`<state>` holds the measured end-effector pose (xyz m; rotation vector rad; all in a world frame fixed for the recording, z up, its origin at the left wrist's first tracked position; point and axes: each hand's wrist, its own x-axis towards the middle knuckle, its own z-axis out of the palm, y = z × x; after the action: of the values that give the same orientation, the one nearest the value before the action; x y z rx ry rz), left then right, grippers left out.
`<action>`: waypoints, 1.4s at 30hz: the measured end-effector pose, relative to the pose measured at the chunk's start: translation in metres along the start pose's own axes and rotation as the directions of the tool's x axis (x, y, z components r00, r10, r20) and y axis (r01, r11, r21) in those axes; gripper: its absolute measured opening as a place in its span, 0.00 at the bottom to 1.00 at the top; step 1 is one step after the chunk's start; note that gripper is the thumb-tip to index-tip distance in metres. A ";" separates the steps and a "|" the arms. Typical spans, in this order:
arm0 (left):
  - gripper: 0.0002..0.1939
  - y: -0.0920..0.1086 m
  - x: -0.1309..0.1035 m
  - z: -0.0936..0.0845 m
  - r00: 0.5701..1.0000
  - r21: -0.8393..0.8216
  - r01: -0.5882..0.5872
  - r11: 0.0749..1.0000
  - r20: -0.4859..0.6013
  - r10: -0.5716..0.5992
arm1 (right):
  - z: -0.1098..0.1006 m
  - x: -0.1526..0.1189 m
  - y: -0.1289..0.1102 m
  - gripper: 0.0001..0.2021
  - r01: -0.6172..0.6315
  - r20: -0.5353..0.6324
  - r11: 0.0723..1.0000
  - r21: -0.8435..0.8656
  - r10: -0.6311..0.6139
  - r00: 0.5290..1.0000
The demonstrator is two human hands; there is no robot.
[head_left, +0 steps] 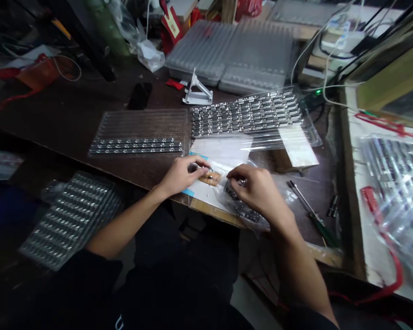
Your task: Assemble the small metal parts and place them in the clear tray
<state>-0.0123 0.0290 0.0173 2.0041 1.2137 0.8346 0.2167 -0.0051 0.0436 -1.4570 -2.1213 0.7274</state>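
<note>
My left hand point(184, 175) is closed, thumb and forefinger together at the end of a small tan wooden block point(212, 178). Small shiny metal bits show on the block by those fingertips; what the fingers hold is too small to name. My right hand point(258, 189) hovers over a clear plastic bag of small dark metal parts point(249, 213), its fingers pinched near the block. Whatever lies in that pinch is hidden. White paper point(223, 149) is spread under and behind the block.
Behind my hands lie a clear tray of metal cylinders point(248, 112) and a partly filled tray point(141, 126). A screwdriver point(318, 224) rests at right. Stacked clear trays point(199, 50), a white stand point(198, 91) and a phone point(140, 96) are farther back. Filled trays point(69, 220) stand lower left.
</note>
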 end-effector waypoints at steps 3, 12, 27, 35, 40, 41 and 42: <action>0.04 -0.009 -0.008 0.006 1.000 -0.012 0.002 1.000 0.027 -0.001 | 0.006 0.003 -0.001 0.10 -0.013 -0.033 1.000 0.007 0.013 0.999; 0.02 -0.013 -0.009 0.010 0.991 0.037 -0.135 0.990 0.009 0.135 | 0.018 0.008 0.004 0.08 -0.006 -0.012 0.999 -0.048 0.006 1.000; 0.06 -0.020 -0.029 -0.001 0.999 0.241 -0.023 0.970 -0.023 0.029 | 0.050 0.016 -0.013 0.12 0.189 0.156 0.921 -0.341 -0.144 0.977; 0.03 -0.009 -0.019 0.012 0.988 0.090 -0.059 0.994 -0.139 0.071 | 0.016 0.007 -0.007 0.10 0.053 0.148 0.970 -0.235 -0.018 0.989; 0.05 0.003 -0.012 0.029 0.989 0.020 -0.106 0.994 -0.104 0.107 | 0.000 0.000 0.001 0.05 -0.026 0.302 0.957 -0.290 0.117 0.946; 0.05 0.004 -0.012 0.032 0.990 0.023 -0.104 0.994 -0.092 0.106 | 0.000 -0.001 0.001 0.05 -0.021 0.321 0.953 -0.301 0.122 0.939; 0.05 0.004 -0.012 0.034 0.991 0.027 -0.101 0.994 -0.081 0.103 | 0.001 -0.001 0.001 0.05 -0.011 0.335 0.951 -0.308 0.120 0.935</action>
<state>0.0115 0.0105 -0.0020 2.0835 1.1786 0.9656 0.2170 -0.0061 0.0417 -1.6646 -2.5584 0.7589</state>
